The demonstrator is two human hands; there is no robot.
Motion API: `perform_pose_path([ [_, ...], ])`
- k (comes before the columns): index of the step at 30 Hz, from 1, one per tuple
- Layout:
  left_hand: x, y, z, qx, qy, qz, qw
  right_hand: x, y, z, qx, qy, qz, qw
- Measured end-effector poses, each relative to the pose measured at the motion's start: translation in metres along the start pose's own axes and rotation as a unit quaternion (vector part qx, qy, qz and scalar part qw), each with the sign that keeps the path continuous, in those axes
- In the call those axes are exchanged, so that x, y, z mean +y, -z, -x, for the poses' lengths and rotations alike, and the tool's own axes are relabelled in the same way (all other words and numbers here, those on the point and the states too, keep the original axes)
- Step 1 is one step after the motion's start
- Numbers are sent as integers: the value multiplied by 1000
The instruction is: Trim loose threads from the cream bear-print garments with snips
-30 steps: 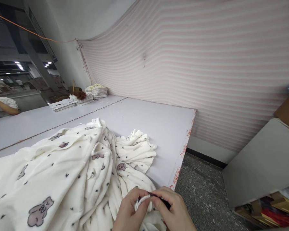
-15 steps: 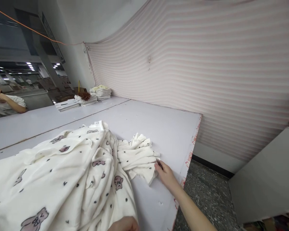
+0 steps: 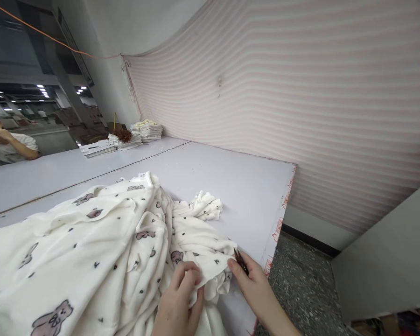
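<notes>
A heap of white garments (image 3: 101, 247) printed with bears and small dark marks covers the near left of the table. My left hand (image 3: 182, 298) is closed on a fold of the printed fabric at the heap's right side. In my right hand (image 3: 254, 280) is a pair of small dark thread snips (image 3: 241, 261), points upward. The thumb of that hand also presses the garment's edge (image 3: 224, 259), which is stretched between both hands. Beyond them a ruffled cuff (image 3: 210, 205) lies on the table.
The pale table (image 3: 238, 182) ends on the right at a taped edge (image 3: 278, 224). Folded stacks (image 3: 149, 131) and papers (image 3: 97, 148) stand at the back. A striped cloth (image 3: 283, 93) hangs behind. A person (image 3: 10, 144) sits at far left; a grey panel (image 3: 388, 261) stands at right.
My left hand has come up from the bottom edge onto the fabric. My right hand has moved down and nearer, pulling the garment's edge with it, away from the ruffled cuff.
</notes>
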State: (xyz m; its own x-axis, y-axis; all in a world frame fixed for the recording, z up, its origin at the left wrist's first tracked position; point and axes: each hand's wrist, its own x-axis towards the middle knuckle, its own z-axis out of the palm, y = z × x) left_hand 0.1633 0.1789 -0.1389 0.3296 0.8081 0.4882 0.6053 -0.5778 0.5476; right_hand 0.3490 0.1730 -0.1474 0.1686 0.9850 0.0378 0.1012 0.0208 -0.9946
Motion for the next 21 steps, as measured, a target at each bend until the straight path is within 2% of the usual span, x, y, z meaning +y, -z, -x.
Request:
perform_pose_path([
  [2,-3,3,3,4,-27,10,1000,-5,4,8,16,75,118,990],
  [4,-5,6,6,3,-49,1,999,-9,4,17,2,109,167,980],
  [10,-4,4,13,6,-97,-60,993,-21,-9,27,-86,74,81,990],
  [13,-5,3,17,4,-92,-79,993,-28,-9,24,-106,66,125,984],
  [16,-6,2,19,-5,-80,-79,994,-36,-4,23,-130,87,210,965],
  [19,-5,2,21,-3,-65,-56,996,-41,0,24,-149,107,279,943],
  [21,-2,3,19,5,-43,-19,999,-39,0,26,-141,113,280,943],
])
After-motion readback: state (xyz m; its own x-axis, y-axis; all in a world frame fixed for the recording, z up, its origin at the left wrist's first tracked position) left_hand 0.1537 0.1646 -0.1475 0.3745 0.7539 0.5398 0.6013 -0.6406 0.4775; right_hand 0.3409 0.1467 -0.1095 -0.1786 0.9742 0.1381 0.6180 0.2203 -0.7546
